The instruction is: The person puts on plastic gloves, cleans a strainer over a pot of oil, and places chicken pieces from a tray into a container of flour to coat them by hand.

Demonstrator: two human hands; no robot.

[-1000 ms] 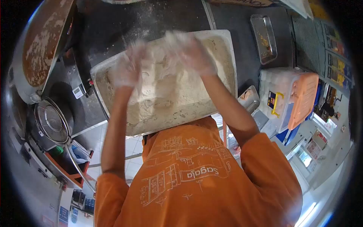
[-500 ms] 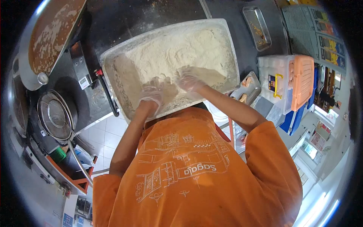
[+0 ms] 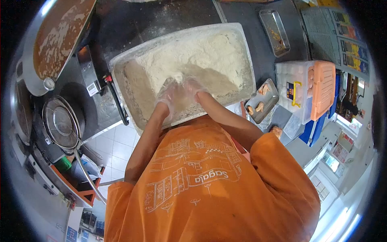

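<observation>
A large whitish tub [image 3: 122,86] holds a spread of pale flour [image 3: 201,50]. Inside it, my left hand [image 3: 166,93], in a clear plastic glove, is curled with its fingers pointing away from me. My right hand [image 3: 194,86], gloved the same way, is curled close beside it. Between the fingertips of both hands shows a flour-covered lump [image 3: 177,76]. Flour hides what the lump is, and the glove film blurs the separate fingers.
Right of the tub, a metal tray [image 3: 266,109] holds raw chicken pieces [image 3: 260,107]. A lidded plastic box [image 3: 293,86] stands beyond it. A crumb-strewn tray [image 3: 275,34] lies at the back. On the left are a strainer [image 3: 60,123] and a fryer [image 3: 60,40] of brown, foamy liquid.
Both hands have drawn together, the right one shifting left towards the left hand. A floury lump now shows at their fingertips. My right arm has moved inward, uncovering more of the chicken tray.
</observation>
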